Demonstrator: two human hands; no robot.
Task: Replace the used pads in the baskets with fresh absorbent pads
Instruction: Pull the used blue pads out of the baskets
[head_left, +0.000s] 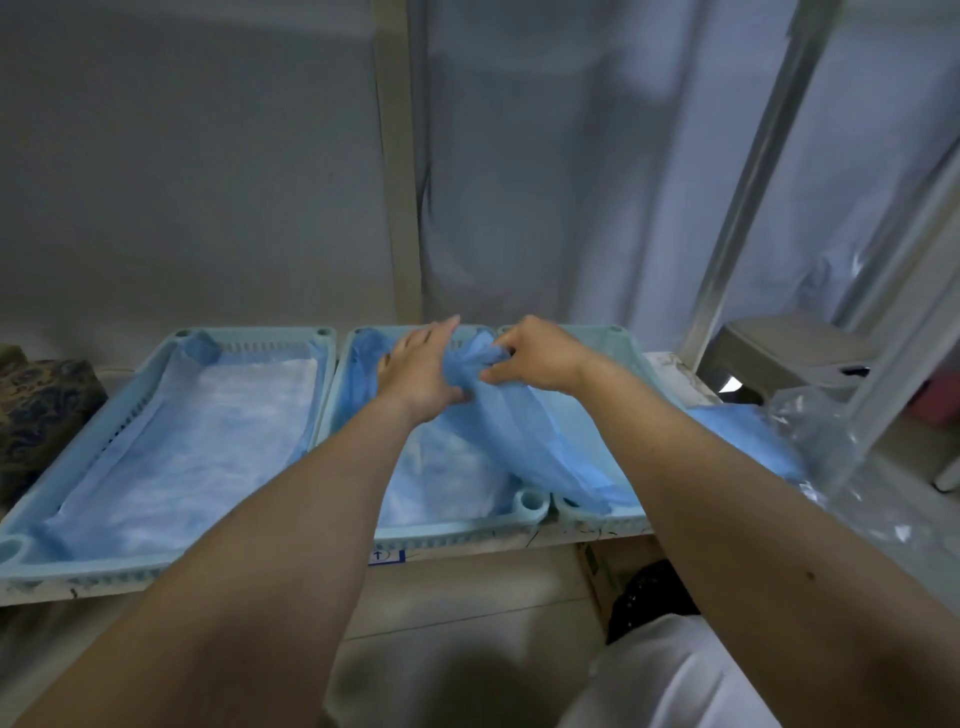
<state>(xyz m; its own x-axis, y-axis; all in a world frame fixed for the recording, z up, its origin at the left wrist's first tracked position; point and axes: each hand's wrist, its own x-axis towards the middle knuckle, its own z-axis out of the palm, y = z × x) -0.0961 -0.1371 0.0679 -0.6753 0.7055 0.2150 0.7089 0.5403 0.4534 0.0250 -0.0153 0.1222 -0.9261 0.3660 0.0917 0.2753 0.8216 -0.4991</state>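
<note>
Three light-blue plastic baskets stand side by side on a shelf. The left basket (156, 358) holds a pad (208, 431), blue-edged with a white middle, lying flat. Over the middle basket (530, 503) a blue pad (524, 436) is lifted and bunched, draping across onto the right basket (623, 345). My left hand (421, 371) lies on the pad with its fingers stretched toward the far rim. My right hand (535, 356) pinches the gathered upper edge of the same pad.
A stack of blue pads in clear plastic wrap (753, 436) lies at the shelf's right end. A patterned dark box (41, 410) sits at the left. A grey stool (789, 348) stands behind a metal frame post (748, 187). Plastic sheeting hangs behind.
</note>
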